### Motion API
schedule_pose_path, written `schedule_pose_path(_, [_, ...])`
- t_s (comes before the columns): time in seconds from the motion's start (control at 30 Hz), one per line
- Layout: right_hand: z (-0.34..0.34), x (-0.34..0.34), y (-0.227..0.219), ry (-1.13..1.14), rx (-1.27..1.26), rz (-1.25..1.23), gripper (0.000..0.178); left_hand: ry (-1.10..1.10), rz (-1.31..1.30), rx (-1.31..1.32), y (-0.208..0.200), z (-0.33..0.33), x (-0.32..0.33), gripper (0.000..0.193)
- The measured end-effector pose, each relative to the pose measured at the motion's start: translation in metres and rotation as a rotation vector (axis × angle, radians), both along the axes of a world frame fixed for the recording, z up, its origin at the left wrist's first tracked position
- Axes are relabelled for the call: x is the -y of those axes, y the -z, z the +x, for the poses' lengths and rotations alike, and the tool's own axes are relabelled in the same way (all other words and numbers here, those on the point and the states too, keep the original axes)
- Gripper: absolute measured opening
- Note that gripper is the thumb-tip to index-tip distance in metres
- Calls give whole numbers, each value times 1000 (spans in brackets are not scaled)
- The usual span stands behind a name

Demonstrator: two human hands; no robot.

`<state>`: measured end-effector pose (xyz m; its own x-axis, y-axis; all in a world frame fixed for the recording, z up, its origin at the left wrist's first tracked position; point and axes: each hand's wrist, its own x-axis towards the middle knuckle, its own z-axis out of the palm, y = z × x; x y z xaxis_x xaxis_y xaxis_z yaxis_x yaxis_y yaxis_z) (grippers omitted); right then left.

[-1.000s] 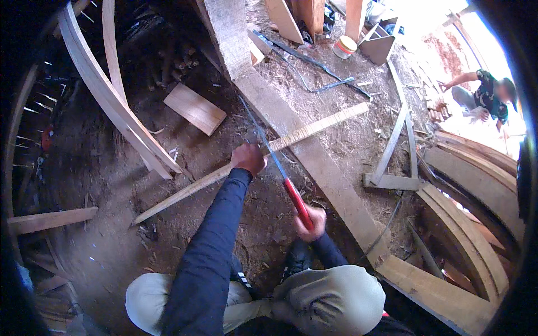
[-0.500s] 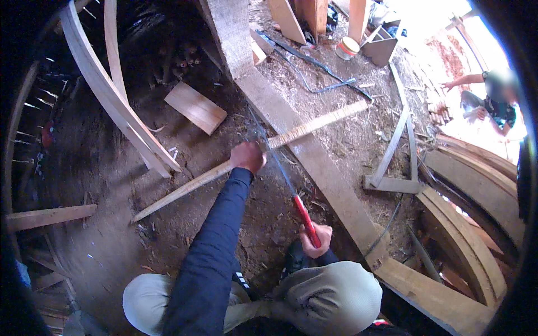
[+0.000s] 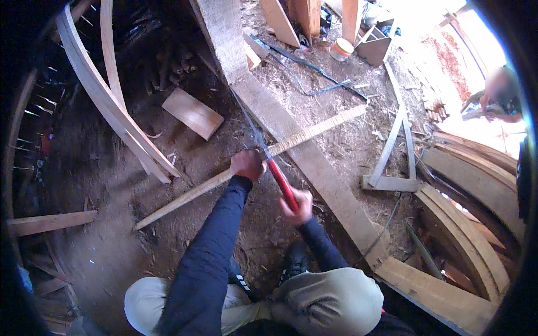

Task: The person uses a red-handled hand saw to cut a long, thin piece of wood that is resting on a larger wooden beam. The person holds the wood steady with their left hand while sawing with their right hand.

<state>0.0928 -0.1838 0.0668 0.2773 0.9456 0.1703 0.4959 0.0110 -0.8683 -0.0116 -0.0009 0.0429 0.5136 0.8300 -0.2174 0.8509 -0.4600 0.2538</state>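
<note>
A long, rough strip of wood lies slantwise, its right part resting across a thick timber beam and its left end low over the dirt floor. My left hand is closed around the strip just left of the beam. My right hand grips the red handle of a handsaw. The saw's thin blade crosses the strip right beside my left hand and points away from me; its tooth line is too fine to make out.
A short board lies on the floor ahead. Curved timbers stand at left, with more curved wood at right. Beyond the beam are a blue-black strap, a small tub and a wooden frame. Another person is at far right.
My right hand has pushed the saw forward and left, bringing its handle close to the strip. My left hand stays on the strip. The other person's outstretched arm has come down.
</note>
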Motion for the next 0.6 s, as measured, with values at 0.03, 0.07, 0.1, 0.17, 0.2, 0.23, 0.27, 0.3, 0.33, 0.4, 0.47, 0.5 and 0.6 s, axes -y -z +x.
schedule_pose_path(0.03, [-4,-19,-2,1,-9,46,16,-4,-32,-2,7,-5,-6,31])
schedule_pose_path(0.07, [-9,-27,-4,1,-18,80,17,-21,-24,-29,12,-7,-7,30])
schedule_pose_path(0.1, [-6,-7,1,-11,35,46,18,-48,-25,-50,17,-8,-4,30])
schedule_pose_path(0.17, [-2,47,6,45,7,16,18,-72,50,-21,24,-7,-10,25])
schedule_pose_path(0.2, [-7,75,5,81,-83,-25,20,-75,36,-21,24,-7,-4,24])
schedule_pose_path(0.23, [-9,89,-4,89,-76,-66,19,-77,23,-25,23,-5,0,23])
schedule_pose_path(0.27, [-12,87,-5,141,-24,-6,17,-74,22,-19,19,2,-3,21])
schedule_pose_path(0.3, [-8,75,-3,83,7,32,15,-21,-1,-23,12,4,4,22])
schedule_pose_path(0.33, [1,51,1,25,39,70,14,-22,-1,-2,14,7,2,22])
schedule_pose_path(0.4, [-4,-4,10,20,-24,9,15,-49,-7,3,23,-7,-6,22])
schedule_pose_path(0.47, [-5,-7,2,48,-25,67,16,-8,3,-30,21,-8,-3,20])
schedule_pose_path(0.5, [-4,9,5,35,-14,42,16,-25,-11,-52,21,-7,-7,20])
schedule_pose_path(0.6, [-5,87,0,47,3,-38,15,-32,11,-76,18,3,-9,27])
